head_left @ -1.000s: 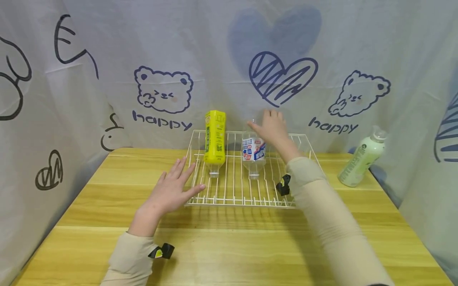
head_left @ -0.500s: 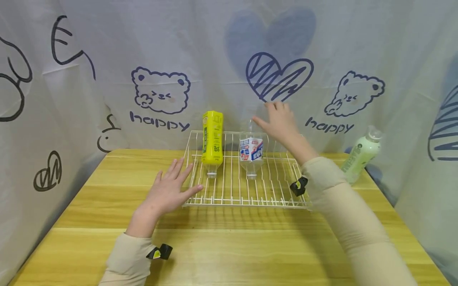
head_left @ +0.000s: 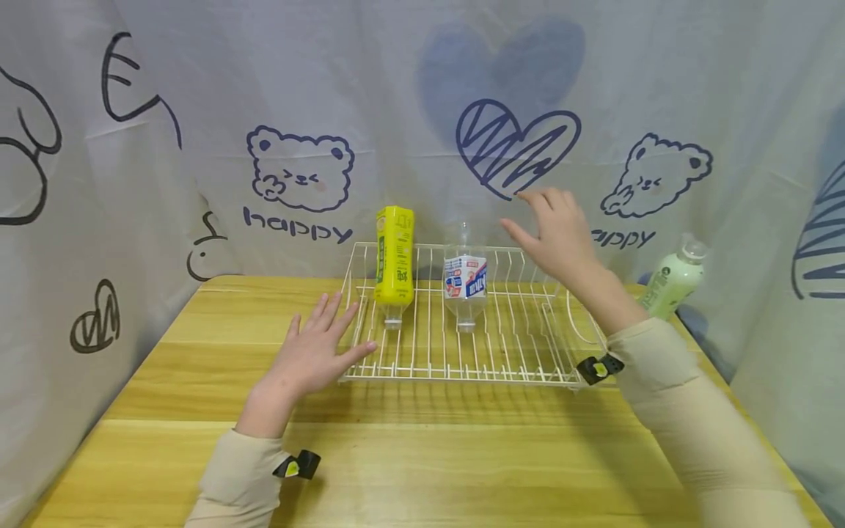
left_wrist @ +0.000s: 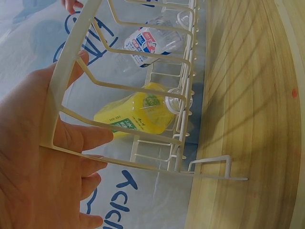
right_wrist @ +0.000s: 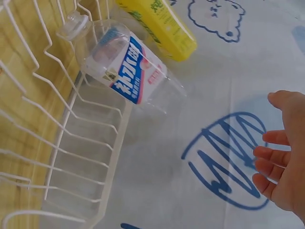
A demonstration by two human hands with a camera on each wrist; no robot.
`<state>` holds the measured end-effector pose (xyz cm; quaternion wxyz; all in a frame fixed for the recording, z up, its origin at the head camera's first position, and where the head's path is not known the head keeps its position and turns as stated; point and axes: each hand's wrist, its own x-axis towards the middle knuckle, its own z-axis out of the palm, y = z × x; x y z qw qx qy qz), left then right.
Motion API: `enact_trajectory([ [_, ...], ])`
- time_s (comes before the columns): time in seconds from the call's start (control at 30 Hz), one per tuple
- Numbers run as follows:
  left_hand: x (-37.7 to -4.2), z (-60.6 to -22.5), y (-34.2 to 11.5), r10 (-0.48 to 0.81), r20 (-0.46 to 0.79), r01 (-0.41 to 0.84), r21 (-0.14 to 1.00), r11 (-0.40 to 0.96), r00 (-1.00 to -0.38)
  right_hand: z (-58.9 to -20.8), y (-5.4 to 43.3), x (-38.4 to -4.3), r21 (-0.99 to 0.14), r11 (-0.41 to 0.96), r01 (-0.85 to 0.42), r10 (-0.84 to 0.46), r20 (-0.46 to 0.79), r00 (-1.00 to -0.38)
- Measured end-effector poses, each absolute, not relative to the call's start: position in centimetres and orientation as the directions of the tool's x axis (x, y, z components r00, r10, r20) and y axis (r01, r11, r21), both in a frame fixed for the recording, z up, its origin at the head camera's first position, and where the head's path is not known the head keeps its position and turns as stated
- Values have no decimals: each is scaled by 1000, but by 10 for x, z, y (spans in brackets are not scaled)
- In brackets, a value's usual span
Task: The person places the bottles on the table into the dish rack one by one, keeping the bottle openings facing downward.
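Note:
A white wire rack (head_left: 521,367) stands on the table, with two bottles upside down in it, necks low. One is a yellow bottle (head_left: 394,257); to its right leans a clear plastic bottle (head_left: 465,279) with a white, blue and red label. At the rack's left side, my left hand (head_left: 313,359) spreads its fingers; in the left wrist view they lie against the wire frame (left_wrist: 59,95). My right hand (head_left: 561,235) hovers above the rack's right rear part, right of the clear bottle and apart from it, fingers loosely bent around nothing.
Beyond my right forearm, a pale green bottle (head_left: 673,282) with a clear cap stands on the wooden table (head_left: 409,455), its lower part hidden by the arm. A white curtain (head_left: 409,88) with drawn bears and hearts hangs behind the table.
My right hand has moved right, from beside the top of the clear bottle to the rack's right rear. The left hand and both bottles in the rack have stayed put.

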<state>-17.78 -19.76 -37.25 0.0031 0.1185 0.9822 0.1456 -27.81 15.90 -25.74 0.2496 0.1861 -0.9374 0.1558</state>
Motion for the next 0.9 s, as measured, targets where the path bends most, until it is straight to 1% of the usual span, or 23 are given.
enact_trajectory([
  [0.1,-178,-372,-198,231,29,230,287,930,-972,-257,171,-269,-231,869,-437,-248,561,-790],
  [0.3,-178,-373,-198,233,27,231,294,927,-972,-260,201,-248,-369,799,-475,-165,626,-762],
  [0.37,-178,-373,-198,234,28,231,295,927,-972,-263,211,-242,-393,780,-487,-141,649,-748],
  [0.57,-177,-373,-199,234,32,232,295,927,-972,-275,237,-225,-448,778,-440,-45,660,-750],
  [0.73,-178,-372,-199,233,32,232,291,928,-972,-287,259,-211,-538,741,-403,97,679,-728],
  [0.9,-178,-373,-199,232,28,230,292,928,-972,-303,283,-205,-687,646,-333,295,627,-721],
])
